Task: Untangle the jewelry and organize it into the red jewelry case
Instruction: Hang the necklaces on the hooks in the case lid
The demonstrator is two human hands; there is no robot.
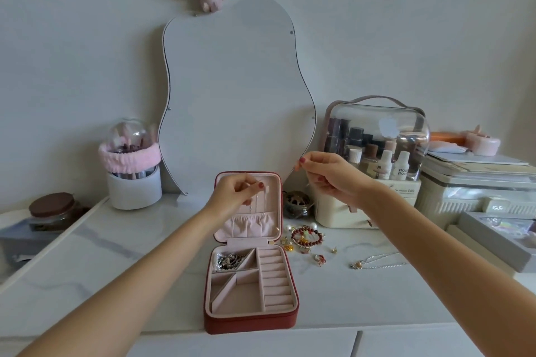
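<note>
Up front, the left hand (242, 193) is reaching into the raised lid of the red jewelry case (251, 278), its fingers curled and pinching near a small clasp tab on the pink lining; exactly what sits between the fingertips is too small to tell. Off to the right and slightly higher, the right hand (327, 175) is hovering above the table, thumb and forefinger pinching something thin that is barely showing against the wall. Below the left hand, the case is lying open on the white marble-look tabletop (87, 264), lid standing upright, and its upper-left compartment is holding a tangle of silver jewelry (229, 260), while the ring rolls and other sections are showing bare pink lining. Just right of the case, a red beaded bracelet (308, 236) is lying among small gold pieces and pearl earrings, and farther right a silver chain necklace (377, 261) is stretching across the surface. Behind the case, a wavy frameless mirror (232, 95) is leaning against the wall. At the left, a white brush holder (134, 191) wrapped in a pink headband is standing, and at the right a clear-lidded cosmetics organizer (377, 139) is holding bottles.
</note>
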